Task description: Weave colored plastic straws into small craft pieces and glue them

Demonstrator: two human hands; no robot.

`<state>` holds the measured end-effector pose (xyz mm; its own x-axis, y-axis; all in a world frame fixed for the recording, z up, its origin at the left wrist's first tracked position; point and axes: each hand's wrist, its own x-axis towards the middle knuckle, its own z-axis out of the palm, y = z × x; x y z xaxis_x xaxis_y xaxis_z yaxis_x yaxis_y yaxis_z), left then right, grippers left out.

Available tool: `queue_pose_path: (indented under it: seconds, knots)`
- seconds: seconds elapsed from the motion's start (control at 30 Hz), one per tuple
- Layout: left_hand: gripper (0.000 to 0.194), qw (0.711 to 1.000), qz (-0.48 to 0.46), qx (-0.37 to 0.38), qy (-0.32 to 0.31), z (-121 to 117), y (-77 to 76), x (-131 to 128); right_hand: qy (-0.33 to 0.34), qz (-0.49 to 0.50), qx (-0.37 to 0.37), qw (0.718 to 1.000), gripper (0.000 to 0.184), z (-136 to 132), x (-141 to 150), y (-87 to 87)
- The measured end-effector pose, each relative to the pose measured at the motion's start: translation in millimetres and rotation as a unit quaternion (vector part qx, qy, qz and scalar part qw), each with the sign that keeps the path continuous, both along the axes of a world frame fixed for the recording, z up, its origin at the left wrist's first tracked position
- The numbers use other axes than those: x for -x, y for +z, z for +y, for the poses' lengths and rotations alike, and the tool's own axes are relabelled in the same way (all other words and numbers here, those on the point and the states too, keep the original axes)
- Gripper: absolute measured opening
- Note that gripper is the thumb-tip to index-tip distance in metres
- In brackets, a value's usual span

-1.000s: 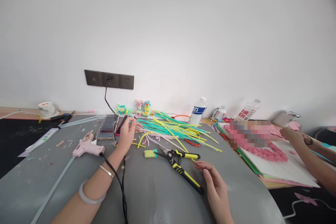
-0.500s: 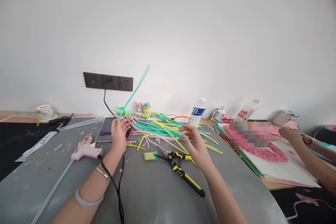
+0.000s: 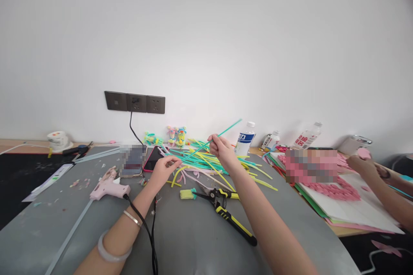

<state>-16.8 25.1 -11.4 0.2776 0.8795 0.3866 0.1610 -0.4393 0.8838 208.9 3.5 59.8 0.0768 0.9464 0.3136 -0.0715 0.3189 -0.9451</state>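
Both my hands hold one teal pipe cleaner [image 3: 226, 131] above a heap of teal, yellow and pink pipe cleaners [image 3: 213, 161] on the grey mat [image 3: 193, 232]. My left hand [image 3: 163, 169] pinches its lower end near a red-edged phone [image 3: 153, 157]. My right hand [image 3: 221, 148] is closed on its middle, and the free end slants up to the right toward a water bottle [image 3: 244, 139]. Yellow-and-black pliers [image 3: 226, 212] lie just in front of my right forearm.
A pink glue gun [image 3: 108, 187] lies left of my left arm, its black cord running to the wall socket [image 3: 135, 102]. Small pipe-cleaner figures [image 3: 176, 134] stand by the wall. At right, another person's hand [image 3: 363, 165] rests beside pink paper pieces [image 3: 335, 189] on white sheets.
The teal pipe cleaner swung from pointing up over my left hand to slanting right. My right hand rose from the mat, reached over the pile and closed on it.
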Motion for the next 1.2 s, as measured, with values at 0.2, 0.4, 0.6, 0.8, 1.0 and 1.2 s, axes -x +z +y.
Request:
queue_pose_path:
  seconds: [0.2, 0.4, 0.6, 0.8, 1.0, 1.2]
  knots:
    - [0.024, 1.0, -0.007, 0.001, 0.025, 2.5, -2.9, 1.0, -0.101, -0.175, -0.095, 0.975, 0.054, -5.6, -1.0, 2.5]
    - [0.028, 0.996, -0.08, 0.046, -0.003, -4.3, 4.1, -0.2, -0.009, -0.503, -0.11, 0.857, 0.05, -19.3, 8.2, -5.1]
    - [0.027, 0.991, -0.112, 0.076, -0.003, -5.0, 3.1, -1.4, 0.036, -0.556, -0.066, 0.828, 0.046, -25.7, 7.7, -11.3]
    - [0.028, 0.989, -0.124, 0.079, -0.015, -6.5, 4.9, -1.8, 0.05, -0.564, -0.055, 0.822, 0.045, -22.3, 0.6, -15.7]
    - [0.029, 0.987, -0.136, 0.085, -0.03, -5.9, 4.9, -1.9, 0.049, -0.577, -0.058, 0.813, 0.045, -24.0, 2.6, -12.6]
    - [0.029, 0.987, -0.139, 0.074, -0.031, -9.3, 12.0, -2.8, 0.053, -0.588, -0.068, 0.804, 0.047, -25.6, 3.1, -10.8]
